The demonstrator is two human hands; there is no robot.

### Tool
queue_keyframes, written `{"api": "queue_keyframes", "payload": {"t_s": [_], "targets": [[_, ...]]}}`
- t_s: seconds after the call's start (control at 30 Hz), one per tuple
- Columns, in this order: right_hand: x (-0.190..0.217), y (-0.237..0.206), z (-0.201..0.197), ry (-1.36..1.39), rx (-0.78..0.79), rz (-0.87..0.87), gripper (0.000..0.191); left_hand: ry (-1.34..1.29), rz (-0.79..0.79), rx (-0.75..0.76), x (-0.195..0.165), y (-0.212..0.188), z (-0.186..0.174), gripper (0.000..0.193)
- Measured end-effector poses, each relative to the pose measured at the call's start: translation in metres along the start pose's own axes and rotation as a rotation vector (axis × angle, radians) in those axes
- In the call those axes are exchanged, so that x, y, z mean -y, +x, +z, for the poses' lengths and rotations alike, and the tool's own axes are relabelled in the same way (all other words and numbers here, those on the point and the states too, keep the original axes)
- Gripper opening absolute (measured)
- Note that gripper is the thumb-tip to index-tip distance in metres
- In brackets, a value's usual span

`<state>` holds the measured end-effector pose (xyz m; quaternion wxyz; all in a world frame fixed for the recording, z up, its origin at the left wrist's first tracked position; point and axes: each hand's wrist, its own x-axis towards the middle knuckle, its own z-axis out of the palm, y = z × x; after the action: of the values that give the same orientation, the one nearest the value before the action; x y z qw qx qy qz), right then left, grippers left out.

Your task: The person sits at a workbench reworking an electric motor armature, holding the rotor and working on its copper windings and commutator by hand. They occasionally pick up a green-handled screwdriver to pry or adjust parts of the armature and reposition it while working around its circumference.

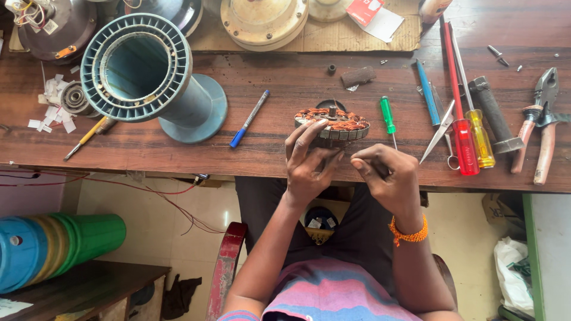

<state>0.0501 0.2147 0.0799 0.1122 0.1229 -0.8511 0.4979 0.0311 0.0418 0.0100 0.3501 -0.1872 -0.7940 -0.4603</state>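
Head view. The wound stator (332, 123), a round steel core with copper-coloured coils, sat tilted at the near edge of the wooden counter (279, 89). The left hand (309, 163) gripped it from below, with its fingers (304, 135) spread over the near rim and top and clamped on the core. The right hand (386, 175) lay just beside the stator on its right, fingers (361, 163) pinched together; whether they held anything thin could not be told.

Counts on the counter: 1 stator in hand; 1 large blue-grey winding spool (146, 71) to the left; 1 blue pen (250, 119) between spool and stator; 1 small green screwdriver (388, 116) just right of the stator; 1 blue-handled tool (427, 92); 2 long screwdrivers, 1 with a red handle (465, 148) and 1 with a yellow handle (480, 139); 1 pair of scissors (439, 131); 1 black-handled hammer (495, 116); 2 pliers (538, 125) at the far right. An orange bracelet (409, 233) circled the right wrist.
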Motion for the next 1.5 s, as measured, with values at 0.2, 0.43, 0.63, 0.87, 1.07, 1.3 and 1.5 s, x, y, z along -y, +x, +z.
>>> {"api": "queue_keyframes", "payload": {"t_s": [0.2,0.43,0.63,0.87,1.07,1.3,1.5], "targets": [[0.025,0.033,0.005,-0.105,-0.017,-0.256,0.01,-0.03,-0.041,-0.117,0.001,-0.007,0.004,0.012],[0.025,0.064,0.015,-0.197,0.047,-0.151,0.009,0.049,-0.145,-0.263,-0.004,-0.01,0.014,0.018],[0.008,0.081,0.013,-0.085,-0.003,0.069,0.007,0.1,-0.028,-0.203,-0.01,0.003,0.009,0.019],[-0.008,0.054,0.001,0.178,-0.107,0.12,0.01,0.076,0.279,-0.017,-0.004,0.026,-0.007,0.036],[-0.005,0.022,-0.009,0.185,-0.102,0.269,0.01,-0.058,0.188,0.199,0.007,0.04,-0.015,0.065],[-0.009,-0.005,0.021,0.039,-0.122,-0.049,0.011,-0.033,0.258,0.214,0.009,0.036,-0.01,0.055],[-0.012,-0.013,0.031,0.105,-0.163,-0.013,0.01,0.206,0.45,-0.015,0.017,0.025,-0.002,0.018]]}}
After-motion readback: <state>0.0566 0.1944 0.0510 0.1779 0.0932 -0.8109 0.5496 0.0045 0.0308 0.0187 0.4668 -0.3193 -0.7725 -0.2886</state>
